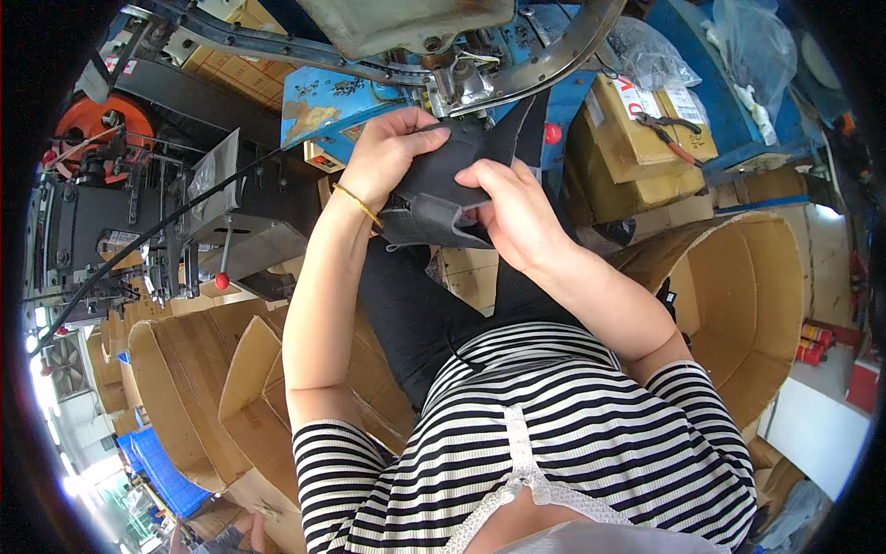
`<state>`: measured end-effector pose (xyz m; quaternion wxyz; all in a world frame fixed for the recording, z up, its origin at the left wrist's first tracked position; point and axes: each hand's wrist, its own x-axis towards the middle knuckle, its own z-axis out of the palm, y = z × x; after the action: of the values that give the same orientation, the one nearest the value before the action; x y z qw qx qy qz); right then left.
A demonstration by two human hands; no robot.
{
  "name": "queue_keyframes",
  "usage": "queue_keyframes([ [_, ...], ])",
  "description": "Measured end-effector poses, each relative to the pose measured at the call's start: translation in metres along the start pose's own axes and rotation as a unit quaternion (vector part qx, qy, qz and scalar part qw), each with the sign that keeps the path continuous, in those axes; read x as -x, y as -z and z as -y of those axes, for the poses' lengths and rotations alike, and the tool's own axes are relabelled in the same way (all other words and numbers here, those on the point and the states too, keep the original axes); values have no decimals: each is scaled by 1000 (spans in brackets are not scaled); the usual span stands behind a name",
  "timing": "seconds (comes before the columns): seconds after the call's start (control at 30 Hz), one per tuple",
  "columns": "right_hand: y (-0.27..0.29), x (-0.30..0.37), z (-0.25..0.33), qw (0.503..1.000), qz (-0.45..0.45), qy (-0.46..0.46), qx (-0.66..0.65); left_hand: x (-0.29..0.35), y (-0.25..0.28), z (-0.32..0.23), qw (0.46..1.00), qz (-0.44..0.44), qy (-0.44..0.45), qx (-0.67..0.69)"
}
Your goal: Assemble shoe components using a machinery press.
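Note:
Beneath the working head of a blue machine (pixel 452 88), both hands hold a black piece of sheet material (pixel 441 180) with folded, grey-edged flaps. I cannot tell what article it belongs to. My left hand (pixel 388 152), a gold bangle at its wrist, is closed on the piece's upper left edge with thumb and fingers. My right hand (pixel 521 212) grips the right side, its thumb on top and other fingers partly hidden by a flap. One pointed corner of the material stands up to the right, close to the machine's metal track.
Pliers (pixel 678 140) lie on a taped cardboard box (pixel 637 138) at the right. Large open cartons stand at the right (pixel 748 305) and left (pixel 189 388). A lever with a red knob (pixel 221 280) juts from machinery at the left. Another person's arm shows at the lower left.

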<state>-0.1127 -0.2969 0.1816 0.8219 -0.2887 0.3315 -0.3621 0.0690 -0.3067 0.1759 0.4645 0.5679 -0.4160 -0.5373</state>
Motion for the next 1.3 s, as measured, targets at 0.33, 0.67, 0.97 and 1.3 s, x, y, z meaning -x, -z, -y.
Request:
queue_keyframes([
  [0.33, -23, -22, 1, 1000, -13, 0, -7, -26, 19, -4, 994, -42, 60, -81],
  [0.67, -16, -29, -2, 1000, 17, 6, -1, -24, 16, 2, 997, -37, 52, -47],
  [0.97, -5, -11, -24, 996, 39, 36, 65, -2, 24, 5, 996, 4, 19, -86],
  [1.3, 61, 51, -121, 574, 337, 292, 687, 54, 23, 130, 972, -4, 111, -209],
])
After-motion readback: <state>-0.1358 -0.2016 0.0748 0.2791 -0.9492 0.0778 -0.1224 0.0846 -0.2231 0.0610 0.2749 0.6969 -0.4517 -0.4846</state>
